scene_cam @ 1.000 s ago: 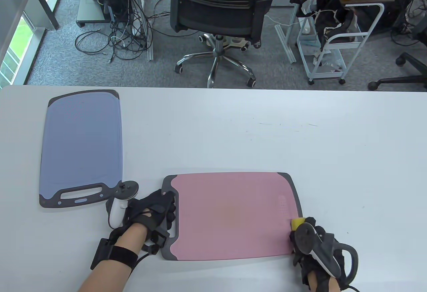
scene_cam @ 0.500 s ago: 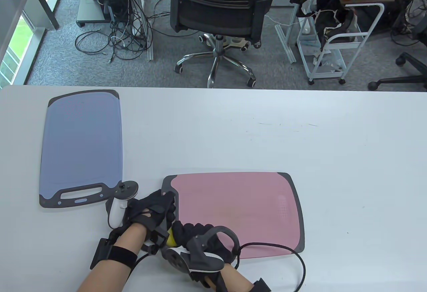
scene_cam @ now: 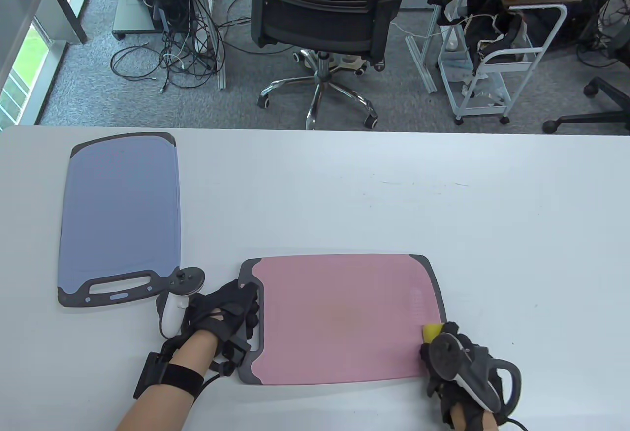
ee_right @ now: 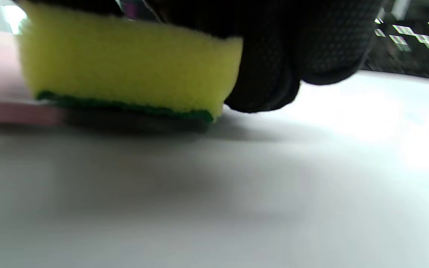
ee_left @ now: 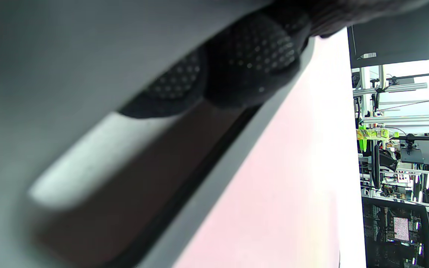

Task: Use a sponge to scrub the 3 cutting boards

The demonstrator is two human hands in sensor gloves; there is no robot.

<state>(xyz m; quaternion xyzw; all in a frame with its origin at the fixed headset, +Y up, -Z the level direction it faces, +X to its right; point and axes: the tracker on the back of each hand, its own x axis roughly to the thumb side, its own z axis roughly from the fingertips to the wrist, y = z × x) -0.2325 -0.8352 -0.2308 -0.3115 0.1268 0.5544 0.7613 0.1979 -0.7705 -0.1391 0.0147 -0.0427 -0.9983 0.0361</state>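
Beyond my left hand [scene_cam: 224, 310], gripping the handle, lies a blue board [scene_cam: 120, 214]; pink board [scene_cam: 344, 318] long axis left-right; right hand [scene_cam: 455, 357] clamps sponge [scene_cam: 432, 331].

left hand [scene_cam: 224, 310]: wore black dotted-grip glove, white-handled tracker with dark ring, black wrist strap with box | right hand [scene_cam: 460, 367]: wore black glove, grey-and-white tracker with black loop, thin black cable
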